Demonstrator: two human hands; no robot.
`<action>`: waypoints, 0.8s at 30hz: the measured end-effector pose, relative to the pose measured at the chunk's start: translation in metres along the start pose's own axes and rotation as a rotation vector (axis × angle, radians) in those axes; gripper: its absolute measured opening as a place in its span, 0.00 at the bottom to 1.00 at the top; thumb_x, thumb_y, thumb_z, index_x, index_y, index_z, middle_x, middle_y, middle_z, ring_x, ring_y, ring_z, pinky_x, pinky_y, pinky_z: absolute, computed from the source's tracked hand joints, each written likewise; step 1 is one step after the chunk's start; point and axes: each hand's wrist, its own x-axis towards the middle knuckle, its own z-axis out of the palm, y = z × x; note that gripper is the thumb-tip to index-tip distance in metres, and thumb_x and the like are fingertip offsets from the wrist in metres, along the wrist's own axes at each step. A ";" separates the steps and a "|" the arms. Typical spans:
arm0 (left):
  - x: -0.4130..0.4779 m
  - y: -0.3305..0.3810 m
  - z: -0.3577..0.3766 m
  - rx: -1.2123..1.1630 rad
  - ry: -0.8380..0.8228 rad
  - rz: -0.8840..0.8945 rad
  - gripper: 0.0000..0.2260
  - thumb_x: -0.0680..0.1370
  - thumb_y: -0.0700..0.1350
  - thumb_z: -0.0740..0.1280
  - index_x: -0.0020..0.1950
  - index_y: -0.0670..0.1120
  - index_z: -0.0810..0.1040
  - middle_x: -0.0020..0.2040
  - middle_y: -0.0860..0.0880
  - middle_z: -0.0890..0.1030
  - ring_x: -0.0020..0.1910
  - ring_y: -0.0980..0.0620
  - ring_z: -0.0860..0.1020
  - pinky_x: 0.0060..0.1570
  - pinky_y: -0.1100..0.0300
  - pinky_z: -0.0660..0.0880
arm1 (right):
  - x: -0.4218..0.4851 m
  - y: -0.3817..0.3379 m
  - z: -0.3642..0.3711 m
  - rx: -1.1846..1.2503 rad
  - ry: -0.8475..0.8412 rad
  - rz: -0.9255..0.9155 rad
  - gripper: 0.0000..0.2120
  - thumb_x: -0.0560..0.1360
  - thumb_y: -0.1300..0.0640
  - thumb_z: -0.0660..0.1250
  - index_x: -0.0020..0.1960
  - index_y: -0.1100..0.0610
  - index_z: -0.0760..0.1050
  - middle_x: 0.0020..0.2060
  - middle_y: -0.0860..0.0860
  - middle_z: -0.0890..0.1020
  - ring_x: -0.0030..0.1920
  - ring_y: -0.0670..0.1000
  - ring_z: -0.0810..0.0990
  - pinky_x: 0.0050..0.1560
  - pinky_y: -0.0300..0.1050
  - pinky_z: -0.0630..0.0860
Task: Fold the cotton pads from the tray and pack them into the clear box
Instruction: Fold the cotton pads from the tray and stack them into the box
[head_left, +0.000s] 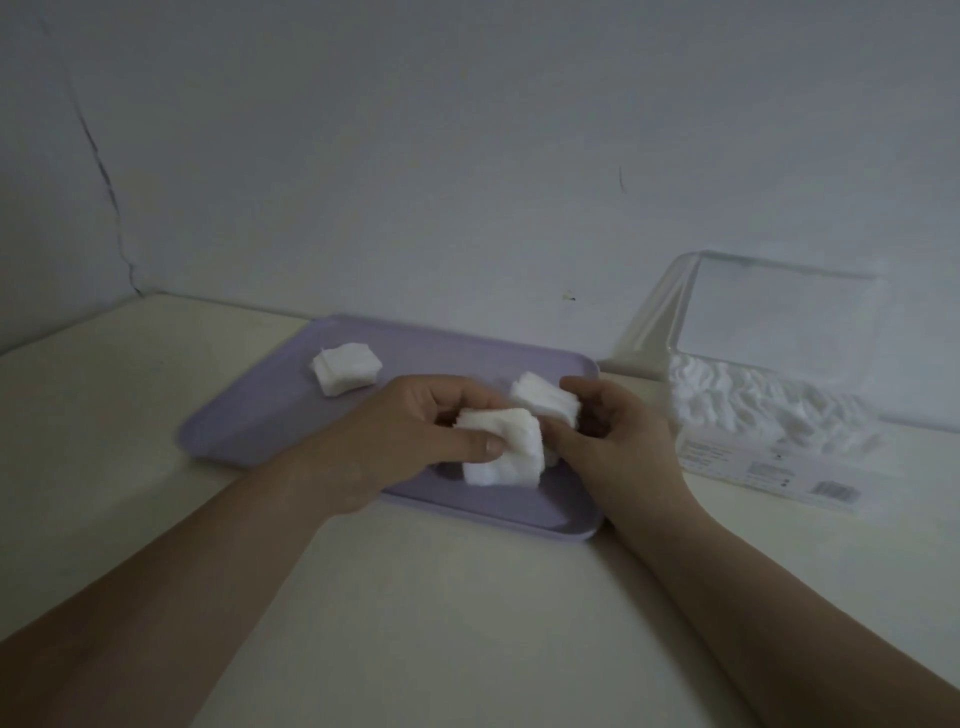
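Hands meet over the purple tray (249, 415): your left hand (410, 431) has thumb and fingers closed on a cotton pad (506, 441) near the tray's 4 o'clock corner, and your right hand (613, 431) curls round a small stack of pads (545, 397) just behind it. Out at 3 o'clock the clear box (779, 410), lid up, already looks well filled with folded pads. By my reckoning you're late in the job, with these pads and the loose stack (345, 368) at the tray's 11 o'clock left to pack.

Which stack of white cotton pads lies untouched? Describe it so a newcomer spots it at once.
Find the flat lilac plastic tray on the cream table. At its far left corner sits a small stack of white cotton pads. It alone lies clear of both hands; the other stacks are near the tray's right end, between the fingers.
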 end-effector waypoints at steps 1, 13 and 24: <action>-0.001 -0.001 0.000 -0.003 -0.013 0.002 0.13 0.76 0.32 0.73 0.58 0.45 0.85 0.50 0.47 0.87 0.49 0.54 0.83 0.49 0.59 0.80 | 0.000 0.000 0.000 0.022 -0.018 0.012 0.22 0.72 0.59 0.79 0.64 0.52 0.79 0.49 0.46 0.87 0.47 0.42 0.86 0.47 0.35 0.82; 0.001 -0.006 0.006 -0.001 0.128 0.002 0.22 0.68 0.30 0.79 0.59 0.44 0.80 0.52 0.42 0.86 0.54 0.42 0.85 0.54 0.47 0.82 | -0.002 0.000 -0.003 0.192 -0.152 0.053 0.19 0.75 0.70 0.73 0.63 0.57 0.80 0.50 0.50 0.89 0.51 0.48 0.88 0.52 0.42 0.83; 0.007 -0.009 0.010 0.133 0.266 0.036 0.29 0.62 0.43 0.84 0.60 0.54 0.79 0.47 0.42 0.82 0.40 0.51 0.78 0.42 0.48 0.81 | -0.005 -0.004 -0.001 -0.070 -0.272 -0.098 0.36 0.66 0.57 0.84 0.70 0.51 0.75 0.56 0.45 0.85 0.56 0.42 0.84 0.59 0.39 0.78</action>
